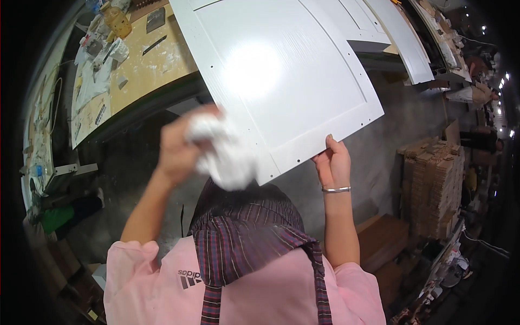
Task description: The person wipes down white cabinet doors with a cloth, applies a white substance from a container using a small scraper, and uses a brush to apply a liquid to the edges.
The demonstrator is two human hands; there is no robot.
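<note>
A large white panel (303,92) with a recessed frame line and small dark holes along its edges reaches from the workbench toward me. My right hand (334,162) grips its near edge, thumb on top and fingers underneath. Beside the panel's near left corner, my left hand (181,143) is closed on a crumpled white cloth (225,154). Motion blurs both this hand and the cloth, and the cloth hangs at the left edge; whether it touches the panel I cannot tell.
A wooden workbench (146,70) at left carries a yellowish jar (116,20), a dark block (155,19) and a thin dark tool (154,45). More white panels (401,40) lie at far right. A stack of cardboard pieces (433,187) stands at right. People are in the background at both sides.
</note>
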